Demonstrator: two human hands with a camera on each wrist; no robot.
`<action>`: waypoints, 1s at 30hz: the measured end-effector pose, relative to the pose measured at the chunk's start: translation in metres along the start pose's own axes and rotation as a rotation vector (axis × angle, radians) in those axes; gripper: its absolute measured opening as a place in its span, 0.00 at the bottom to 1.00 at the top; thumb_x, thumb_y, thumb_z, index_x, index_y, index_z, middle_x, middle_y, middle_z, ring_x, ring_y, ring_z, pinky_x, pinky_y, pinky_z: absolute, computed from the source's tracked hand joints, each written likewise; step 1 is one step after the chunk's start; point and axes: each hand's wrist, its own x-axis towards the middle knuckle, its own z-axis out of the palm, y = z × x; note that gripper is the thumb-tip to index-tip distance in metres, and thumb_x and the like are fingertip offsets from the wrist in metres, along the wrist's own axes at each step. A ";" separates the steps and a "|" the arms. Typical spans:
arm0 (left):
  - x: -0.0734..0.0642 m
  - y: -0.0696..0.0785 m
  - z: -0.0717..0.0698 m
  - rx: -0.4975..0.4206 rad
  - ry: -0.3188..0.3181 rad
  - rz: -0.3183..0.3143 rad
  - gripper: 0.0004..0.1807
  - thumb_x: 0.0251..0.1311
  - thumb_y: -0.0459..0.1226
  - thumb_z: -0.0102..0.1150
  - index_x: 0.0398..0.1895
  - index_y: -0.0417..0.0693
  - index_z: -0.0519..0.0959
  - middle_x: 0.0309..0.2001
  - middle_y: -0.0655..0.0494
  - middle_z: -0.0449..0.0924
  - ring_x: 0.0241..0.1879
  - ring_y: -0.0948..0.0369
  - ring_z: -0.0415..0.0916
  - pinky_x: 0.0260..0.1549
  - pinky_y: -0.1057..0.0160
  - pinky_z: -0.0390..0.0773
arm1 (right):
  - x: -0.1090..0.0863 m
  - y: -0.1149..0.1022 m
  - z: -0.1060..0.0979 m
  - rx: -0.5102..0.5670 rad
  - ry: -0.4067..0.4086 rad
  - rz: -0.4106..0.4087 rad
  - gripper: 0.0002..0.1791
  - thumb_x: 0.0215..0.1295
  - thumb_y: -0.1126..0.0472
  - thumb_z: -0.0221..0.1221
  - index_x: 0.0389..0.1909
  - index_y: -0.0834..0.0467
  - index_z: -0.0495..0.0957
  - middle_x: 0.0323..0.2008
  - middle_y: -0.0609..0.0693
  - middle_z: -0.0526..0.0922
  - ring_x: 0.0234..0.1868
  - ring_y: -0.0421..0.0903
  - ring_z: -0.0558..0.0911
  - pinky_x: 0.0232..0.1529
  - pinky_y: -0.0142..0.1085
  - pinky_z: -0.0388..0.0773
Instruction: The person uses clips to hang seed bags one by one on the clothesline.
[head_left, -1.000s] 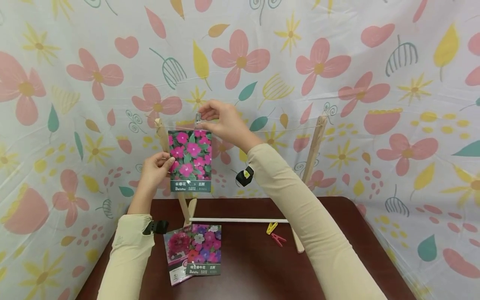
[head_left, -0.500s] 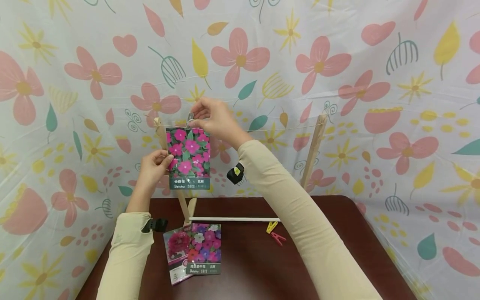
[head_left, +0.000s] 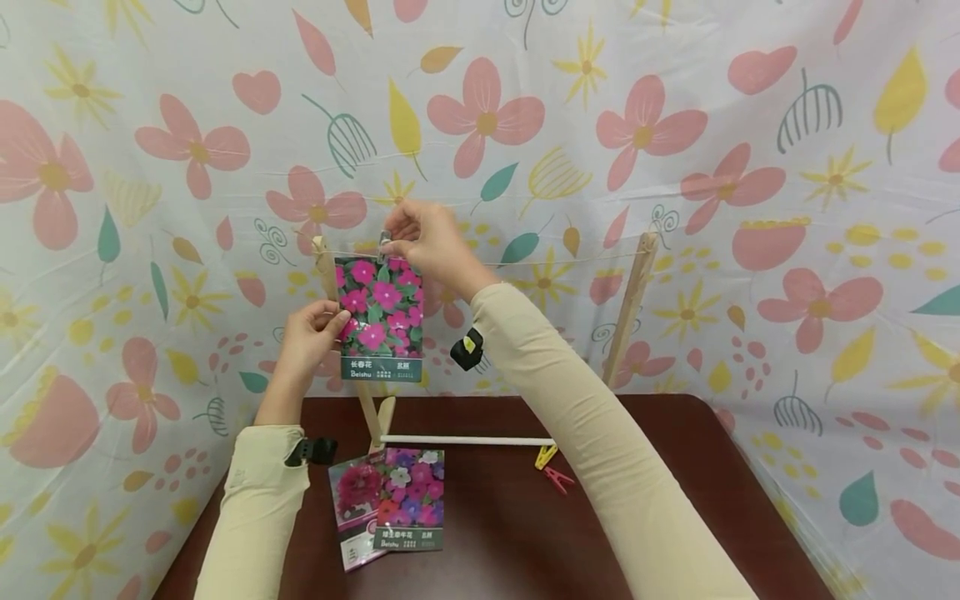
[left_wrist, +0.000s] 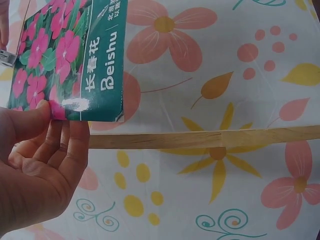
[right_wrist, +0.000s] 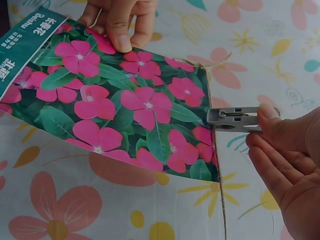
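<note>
A seed packet [head_left: 381, 321] with pink flowers and a dark green label hangs upright in front of the left post, its top edge at the string [right_wrist: 223, 212]. My left hand [head_left: 309, 333] pinches the packet's left edge between thumb and fingers. With thumb and fingertips, my right hand [head_left: 431, 242] pinches a grey clothespin [right_wrist: 240, 119] at its handle end. The pin's jaws overlap the packet's top edge and the string in the right wrist view. Part of the clothespin is hidden by my fingers in the head view.
Two more seed packets, one with mixed flowers [head_left: 411, 498] and one with a dark pink bloom [head_left: 354, 500], overlap on the brown table [head_left: 517, 533]. A yellow clothespin [head_left: 546, 456] and a red clothespin [head_left: 558, 479] lie near the wooden frame's white crossbar [head_left: 465, 440]. A right post [head_left: 632, 304] holds the string.
My right hand has moved slightly left along the packet's top edge with the grey clothespin, mostly in the first half second. My left hand stays on the packet's edge.
</note>
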 end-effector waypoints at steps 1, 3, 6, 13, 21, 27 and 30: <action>0.000 0.000 0.000 0.000 -0.001 -0.001 0.15 0.68 0.38 0.54 0.46 0.32 0.75 0.37 0.47 0.82 0.26 0.67 0.76 0.29 0.69 0.80 | 0.000 0.000 0.000 -0.004 0.000 0.000 0.09 0.57 0.71 0.65 0.38 0.66 0.78 0.37 0.55 0.82 0.39 0.45 0.82 0.42 0.28 0.78; 0.000 -0.001 0.001 0.005 -0.002 0.002 0.16 0.68 0.39 0.54 0.47 0.32 0.75 0.39 0.45 0.82 0.26 0.67 0.76 0.29 0.68 0.80 | 0.000 0.001 0.000 -0.012 0.000 0.001 0.09 0.58 0.71 0.65 0.38 0.65 0.78 0.37 0.55 0.82 0.39 0.45 0.82 0.41 0.28 0.78; 0.001 -0.001 0.002 0.012 0.000 0.008 0.15 0.68 0.39 0.54 0.47 0.33 0.76 0.40 0.42 0.82 0.26 0.68 0.76 0.29 0.68 0.80 | -0.001 0.001 0.001 -0.010 0.000 0.010 0.08 0.58 0.72 0.64 0.38 0.65 0.77 0.37 0.55 0.82 0.39 0.46 0.83 0.42 0.28 0.78; 0.002 -0.003 0.003 -0.002 0.031 0.028 0.15 0.68 0.38 0.55 0.46 0.32 0.76 0.38 0.45 0.83 0.26 0.69 0.76 0.28 0.70 0.79 | 0.000 0.001 0.001 -0.028 0.010 0.023 0.08 0.60 0.72 0.63 0.39 0.65 0.77 0.38 0.55 0.82 0.40 0.45 0.82 0.43 0.27 0.77; 0.003 -0.005 0.006 -0.028 0.087 0.039 0.16 0.66 0.38 0.56 0.48 0.33 0.78 0.38 0.50 0.84 0.29 0.70 0.75 0.30 0.69 0.79 | 0.003 0.000 0.003 -0.053 0.018 0.025 0.09 0.61 0.69 0.63 0.42 0.65 0.78 0.40 0.55 0.81 0.42 0.46 0.81 0.44 0.27 0.77; 0.003 -0.006 0.008 -0.049 0.113 0.057 0.15 0.65 0.38 0.58 0.45 0.33 0.80 0.34 0.54 0.84 0.28 0.70 0.74 0.28 0.71 0.78 | 0.004 0.001 0.005 -0.055 0.024 0.029 0.09 0.62 0.69 0.62 0.42 0.66 0.77 0.40 0.54 0.81 0.42 0.45 0.81 0.44 0.27 0.76; 0.004 -0.006 0.008 -0.057 0.123 0.064 0.15 0.65 0.38 0.58 0.45 0.33 0.81 0.33 0.53 0.84 0.27 0.70 0.74 0.28 0.72 0.78 | 0.005 0.002 0.005 -0.056 0.027 0.033 0.09 0.62 0.69 0.62 0.42 0.66 0.77 0.40 0.54 0.81 0.42 0.45 0.81 0.44 0.27 0.76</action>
